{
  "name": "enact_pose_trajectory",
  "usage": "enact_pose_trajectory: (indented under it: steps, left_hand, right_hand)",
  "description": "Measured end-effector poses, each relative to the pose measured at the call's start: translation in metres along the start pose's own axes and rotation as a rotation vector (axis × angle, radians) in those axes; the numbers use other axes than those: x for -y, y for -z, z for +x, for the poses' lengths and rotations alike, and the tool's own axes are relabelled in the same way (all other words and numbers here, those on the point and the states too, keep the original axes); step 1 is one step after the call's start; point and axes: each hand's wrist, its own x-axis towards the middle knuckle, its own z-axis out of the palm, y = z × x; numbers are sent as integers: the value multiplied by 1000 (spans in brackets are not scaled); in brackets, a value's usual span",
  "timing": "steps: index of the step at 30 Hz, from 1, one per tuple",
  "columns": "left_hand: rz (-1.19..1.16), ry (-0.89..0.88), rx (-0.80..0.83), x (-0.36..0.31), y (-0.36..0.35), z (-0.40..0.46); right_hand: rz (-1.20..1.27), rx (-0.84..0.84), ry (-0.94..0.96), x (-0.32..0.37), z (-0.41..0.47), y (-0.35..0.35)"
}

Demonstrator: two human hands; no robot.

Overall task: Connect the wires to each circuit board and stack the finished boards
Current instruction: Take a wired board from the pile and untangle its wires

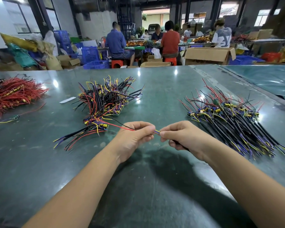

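Observation:
My left hand (136, 134) and my right hand (181, 137) meet above the green table (154, 186), both curled round one wired piece. Short yellow, purple and red wire ends (157, 131) show between the two thumbs. A red and a black wire (122, 126) run out from my left fist toward the upper left. A black sleeved lead (179, 144) hangs under my right palm. The board itself is hidden inside the fingers. A tall heap of wired boards (105, 99) lies ahead left, with a small flat stack (95, 125) in front of it.
A spread pile of boards with black leads (233, 119) lies to the right. Red wires (12, 94) are heaped at the far left, near a white strip (67, 100) and a loose wire (8, 120). People sit at benches behind, among cardboard boxes (209, 55) and blue crates (95, 64).

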Motion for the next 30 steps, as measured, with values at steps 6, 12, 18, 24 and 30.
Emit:
enact_pose_trajectory:
  steps: [6, 12, 18, 24, 30]
  left_hand:
    - [-46, -32, -11, -2, 1, 1]
    - [2, -114, -78, -2, 5, 3]
    - [22, -129, -136, -4, 22, 10]
    - [-19, -142, -115, -1, 30, 14]
    - [20, -145, -172, -1, 40, 17]
  right_hand:
    - [3, 73, 150, -5, 2, 3]
    - [-154, 28, 261, -11, 4, 2]
    - [-694, -194, 459, -16, 4, 3]
    - [-1033, -385, 898, -21, 6, -3]
    - [-1204, -291, 420, -32, 14, 3]
